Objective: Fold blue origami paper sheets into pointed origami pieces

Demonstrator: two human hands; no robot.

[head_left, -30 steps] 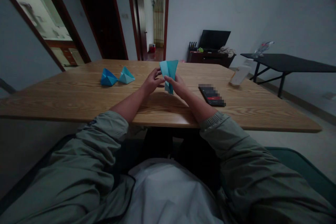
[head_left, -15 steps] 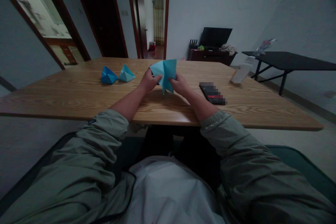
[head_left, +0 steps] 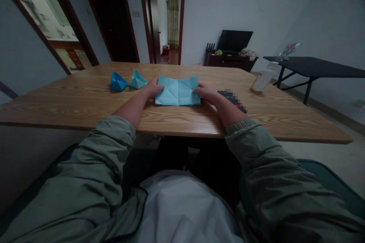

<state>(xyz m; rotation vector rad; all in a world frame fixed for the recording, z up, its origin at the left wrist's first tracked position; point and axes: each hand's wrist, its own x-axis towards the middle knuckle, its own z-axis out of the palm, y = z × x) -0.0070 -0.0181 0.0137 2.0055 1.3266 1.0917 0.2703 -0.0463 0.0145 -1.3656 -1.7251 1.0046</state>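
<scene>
A creased light-blue sheet of origami paper (head_left: 178,92) is spread wide between my hands, just over the table. My left hand (head_left: 153,88) grips its left edge, thumb on the near face and fingers behind. On the opposite edge, my right hand (head_left: 205,92) pinches the paper the same way. The fingers behind the sheet are mostly hidden. Left of my left hand stand two folded paper pieces: a light-blue one (head_left: 138,80) and a darker blue one (head_left: 118,82).
The wooden table (head_left: 85,106) carries a dark phone-like object (head_left: 231,100), partly pixelated, by my right forearm. A translucent white bottle (head_left: 261,79) tilts at the right. Beyond are a black table (head_left: 319,65) and a monitor (head_left: 235,40) on a dark cabinet (head_left: 228,60).
The sheet has gone from partly folded and upright to opened out and lower. My hands have moved apart, the left one leftward and the right one rightward.
</scene>
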